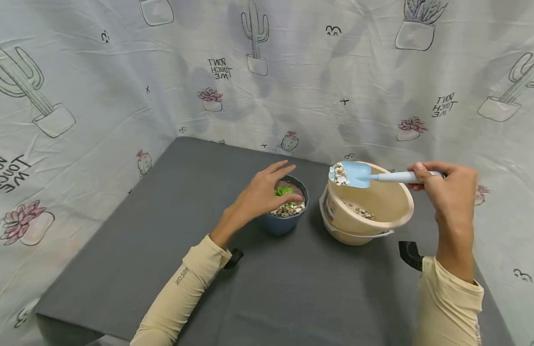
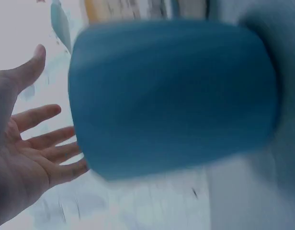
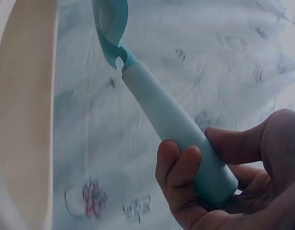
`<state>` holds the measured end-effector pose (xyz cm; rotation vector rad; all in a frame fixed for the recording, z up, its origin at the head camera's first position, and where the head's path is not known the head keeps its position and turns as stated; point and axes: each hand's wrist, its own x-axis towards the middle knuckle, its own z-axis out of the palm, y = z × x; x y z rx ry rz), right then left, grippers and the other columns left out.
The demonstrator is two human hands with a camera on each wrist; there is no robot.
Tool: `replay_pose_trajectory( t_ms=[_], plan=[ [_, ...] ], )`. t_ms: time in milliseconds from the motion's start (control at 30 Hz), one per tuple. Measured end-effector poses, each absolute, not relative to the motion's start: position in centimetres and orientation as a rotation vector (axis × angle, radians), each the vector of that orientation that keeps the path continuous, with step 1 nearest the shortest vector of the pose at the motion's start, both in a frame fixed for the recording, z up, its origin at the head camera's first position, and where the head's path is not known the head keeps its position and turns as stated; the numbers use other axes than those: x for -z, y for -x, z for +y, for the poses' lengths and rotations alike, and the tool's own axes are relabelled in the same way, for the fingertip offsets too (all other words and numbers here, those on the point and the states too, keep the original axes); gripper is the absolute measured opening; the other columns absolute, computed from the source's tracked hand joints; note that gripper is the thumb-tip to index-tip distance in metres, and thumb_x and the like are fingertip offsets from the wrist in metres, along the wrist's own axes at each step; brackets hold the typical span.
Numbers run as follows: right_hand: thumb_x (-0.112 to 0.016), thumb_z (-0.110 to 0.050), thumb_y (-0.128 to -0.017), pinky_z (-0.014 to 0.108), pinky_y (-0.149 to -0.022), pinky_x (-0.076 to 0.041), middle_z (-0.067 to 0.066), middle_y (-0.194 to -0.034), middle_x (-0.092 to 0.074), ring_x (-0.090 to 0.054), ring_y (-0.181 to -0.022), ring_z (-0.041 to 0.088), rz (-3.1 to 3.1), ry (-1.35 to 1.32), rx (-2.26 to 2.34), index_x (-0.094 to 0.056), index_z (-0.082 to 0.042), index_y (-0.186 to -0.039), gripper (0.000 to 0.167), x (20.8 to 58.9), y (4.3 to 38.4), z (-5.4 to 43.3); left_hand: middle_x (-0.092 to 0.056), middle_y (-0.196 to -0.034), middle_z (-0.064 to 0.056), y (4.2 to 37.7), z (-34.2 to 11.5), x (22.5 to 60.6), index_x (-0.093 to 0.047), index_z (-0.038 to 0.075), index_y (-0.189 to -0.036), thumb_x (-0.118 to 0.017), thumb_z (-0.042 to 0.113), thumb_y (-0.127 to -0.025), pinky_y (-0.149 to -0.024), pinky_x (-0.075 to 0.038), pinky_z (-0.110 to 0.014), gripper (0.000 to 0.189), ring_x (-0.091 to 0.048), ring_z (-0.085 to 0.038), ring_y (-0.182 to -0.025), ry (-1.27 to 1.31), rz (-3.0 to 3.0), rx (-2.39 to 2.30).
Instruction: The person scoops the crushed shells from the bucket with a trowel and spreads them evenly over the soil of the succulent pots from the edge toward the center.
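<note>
My right hand (image 1: 449, 185) grips the handle of a light blue trowel (image 1: 358, 175), which is held level over the bucket. Pebbles (image 1: 338, 174) lie at the tip of its blade. In the right wrist view, fingers and thumb wrap the trowel's handle (image 3: 178, 129). My left hand (image 1: 263, 192) hovers over the near left side of a blue plant pot (image 1: 279, 225), thumb and fingers spread. Inside the pot, a green succulent (image 1: 284, 191) sits among pebbles and brown soil, partly hidden by the hand. The left wrist view shows the spread fingers beside the pot's rim.
A cream bucket (image 1: 407, 211) stands right of the pot, set in or on a second one with a white handle, with some pebbles at its bottom. The grey table (image 1: 141, 250) is backed by a cactus-print cloth (image 1: 293, 57).
</note>
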<state>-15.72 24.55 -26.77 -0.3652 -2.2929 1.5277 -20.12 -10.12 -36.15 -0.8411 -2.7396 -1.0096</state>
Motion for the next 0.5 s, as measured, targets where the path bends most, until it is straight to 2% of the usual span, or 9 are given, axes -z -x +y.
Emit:
replay_pose_trajectory(
  t_ms=[133,200,300,367,433,467,500],
  plan=[
    [-0.067,-0.002,-0.099,0.013,-0.052,-0.055,-0.020,-0.064,-0.071,-0.065,-0.046,0.003,-2.279,0.274,-1.616,-0.074,-0.032,-0.068,0.043,27.0,16.8,22.2,-0.037,-0.169,-0.016,20.3,-13.0,36.9,-0.038,0.013,-0.163,-0.081,0.046,-0.090,-0.121,-0.042,-0.058,0.091,-0.042,-0.040,-0.153,0.787,-2.809,1.052],
    [-0.067,-0.003,-0.099,0.013,-0.054,-0.056,-0.022,-0.064,-0.071,-0.066,-0.047,0.003,-2.306,0.246,-1.609,-0.075,-0.027,-0.073,0.037,27.4,17.3,21.0,-0.033,-0.171,-0.016,20.4,-14.0,37.4,-0.031,0.013,-0.166,-0.082,0.048,-0.089,-0.122,-0.040,-0.059,0.098,-0.038,-0.040,-0.156,0.782,-2.864,1.058],
    [-0.067,-0.008,-0.101,0.013,-0.056,-0.056,-0.029,-0.064,-0.068,-0.066,-0.049,0.000,-2.391,0.210,-1.529,-0.080,-0.009,-0.091,0.016,28.3,18.0,19.0,-0.027,-0.173,-0.015,20.5,-15.2,38.2,-0.022,0.012,-0.168,-0.085,0.050,-0.086,-0.125,-0.037,-0.059,0.110,-0.032,-0.039,-0.159,0.804,-2.948,1.064],
    [-0.067,-0.010,-0.102,0.013,-0.056,-0.056,-0.031,-0.064,-0.066,-0.066,-0.050,-0.001,-2.434,0.171,-1.490,-0.078,0.006,-0.103,0.020,28.8,18.5,17.6,-0.026,-0.174,-0.015,20.4,-15.7,38.7,-0.019,0.011,-0.168,-0.087,0.050,-0.083,-0.125,-0.036,-0.057,0.116,-0.033,-0.037,-0.159,0.820,-2.982,1.077],
    [-0.067,-0.012,-0.102,0.013,-0.056,-0.056,-0.027,-0.067,-0.067,-0.066,-0.051,-0.003,-2.468,0.117,-1.448,-0.075,0.014,-0.111,0.029,29.3,18.9,16.1,-0.026,-0.173,-0.014,20.3,-16.1,39.1,-0.017,0.011,-0.168,-0.089,0.050,-0.081,-0.124,-0.039,-0.054,0.120,-0.047,-0.035,-0.150,0.819,-2.997,1.099],
    [-0.068,-0.013,-0.102,0.013,-0.055,-0.055,-0.019,-0.071,-0.071,-0.065,-0.051,-0.004,-2.483,0.089,-1.423,-0.075,0.015,-0.113,0.031,29.5,19.1,15.4,-0.027,-0.173,-0.014,20.3,-16.2,39.2,-0.016,0.011,-0.168,-0.089,0.051,-0.080,-0.123,-0.041,-0.053,0.122,-0.050,-0.034,-0.148,0.806,-3.000,1.102],
    [-0.068,-0.014,-0.102,0.013,-0.055,-0.054,-0.009,-0.076,-0.075,-0.065,-0.051,-0.005,-2.495,0.061,-1.402,-0.076,0.014,-0.112,0.030,29.6,19.3,14.6,-0.029,-0.172,-0.015,20.2,-16.4,39.3,-0.016,0.010,-0.168,-0.089,0.051,-0.079,-0.121,-0.044,-0.052,0.123,-0.065,-0.032,-0.131,0.795,-3.001,1.107]
  ],
)
